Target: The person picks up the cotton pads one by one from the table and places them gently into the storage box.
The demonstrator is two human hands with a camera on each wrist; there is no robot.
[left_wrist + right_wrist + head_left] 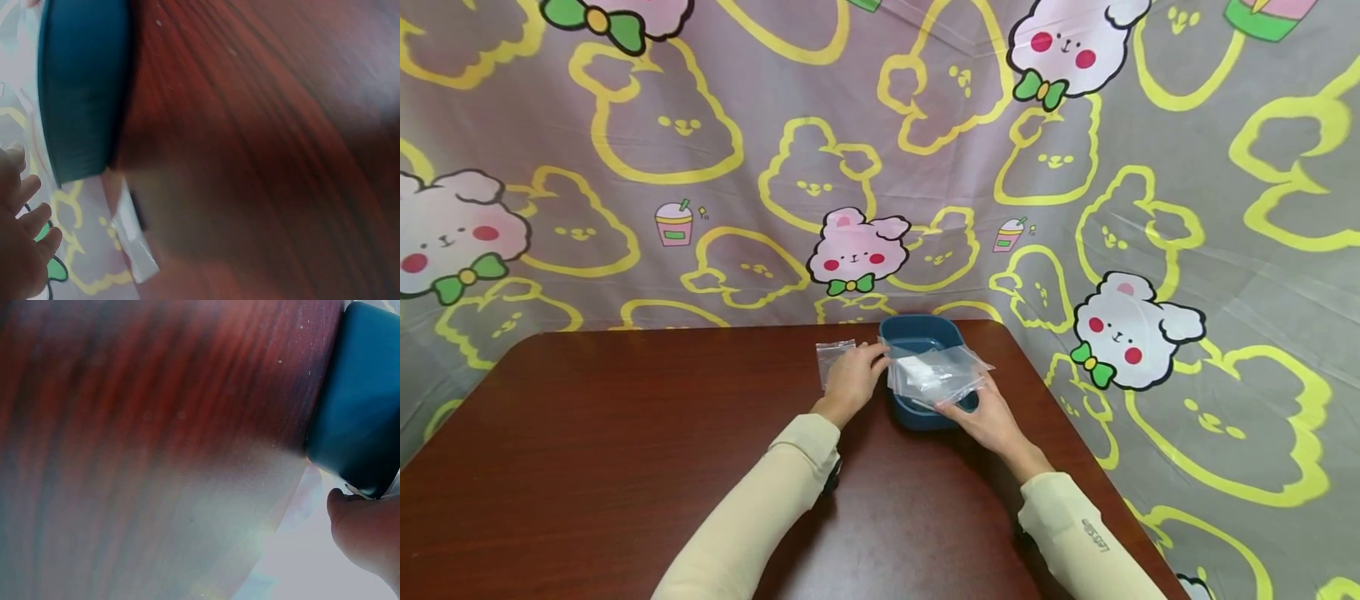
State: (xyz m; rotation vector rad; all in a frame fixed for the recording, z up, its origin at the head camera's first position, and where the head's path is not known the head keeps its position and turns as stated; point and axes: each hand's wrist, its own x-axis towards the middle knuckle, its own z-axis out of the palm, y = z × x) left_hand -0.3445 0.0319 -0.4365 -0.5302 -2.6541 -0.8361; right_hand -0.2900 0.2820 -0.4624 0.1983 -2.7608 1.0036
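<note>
A clear plastic bag (940, 375) with something white inside lies slanted over a blue bin (925, 423). My right hand (988, 417) pinches the bag's near right edge, thumb toward the bin's rim. In the right wrist view the thumb (356, 525) shows beside the blue wall. My left hand (852, 377) is at the bag's left side, fingertips close to its edge. The left wrist view shows that hand's fingers (39, 219) loosely extended, apart from the bin's wall. A smaller clear zip bag (829, 357) lies on the table beyond the left hand, partly covered by it.
The blue bin stands near the far right corner of the dark red-brown wooden table (625, 450). Behind and to the right hangs a grey curtain (925, 183) printed with cartoon bears.
</note>
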